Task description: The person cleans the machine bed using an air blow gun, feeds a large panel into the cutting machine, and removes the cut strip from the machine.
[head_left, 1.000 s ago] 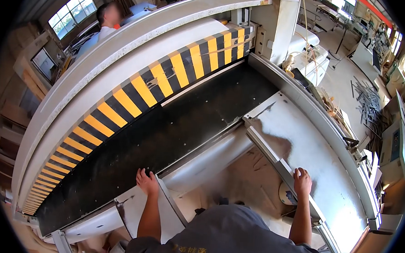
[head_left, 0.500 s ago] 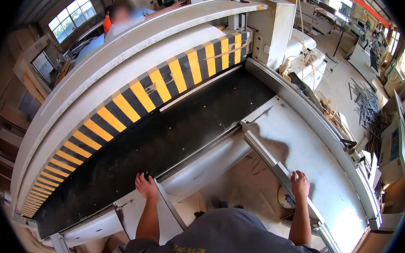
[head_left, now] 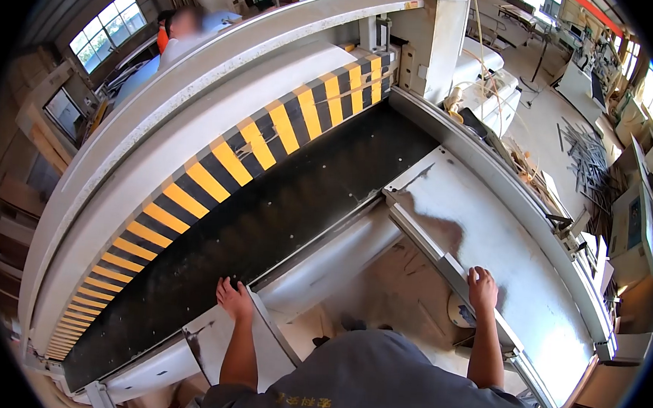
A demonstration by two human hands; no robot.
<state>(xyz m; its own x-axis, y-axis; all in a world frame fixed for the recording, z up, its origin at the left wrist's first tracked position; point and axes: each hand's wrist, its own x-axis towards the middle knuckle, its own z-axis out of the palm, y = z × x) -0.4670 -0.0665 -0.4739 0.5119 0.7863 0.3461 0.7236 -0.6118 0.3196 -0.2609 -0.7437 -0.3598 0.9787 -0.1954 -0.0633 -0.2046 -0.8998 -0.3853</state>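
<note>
My left hand [head_left: 235, 300] lies with its fingers apart at the front edge of a long black machine bed [head_left: 297, 202], where a grey metal support plate [head_left: 232, 345] joins it. It holds nothing. My right hand [head_left: 483, 288] rests on the inner edge of the grey metal side table [head_left: 490, 221], beside a raised metal rail [head_left: 422, 236]. Its fingers are loosely bent, with nothing visible in them. Over the back of the bed runs a long beam with yellow and black stripes [head_left: 216, 171].
Behind the striped beam a grey cross-member [head_left: 161, 97] curves across the view. Another person [head_left: 186, 34] is beyond it. A metal fence [head_left: 515, 171] borders the side table on the right. Scrap strips [head_left: 587, 164] lie on the floor. Between my arms, the floor shows below.
The striped beam sits lower, and the pale strip under it no longer shows. The other person's outstretched arm is out of sight. My hands keep their places while the view shifts slightly.
</note>
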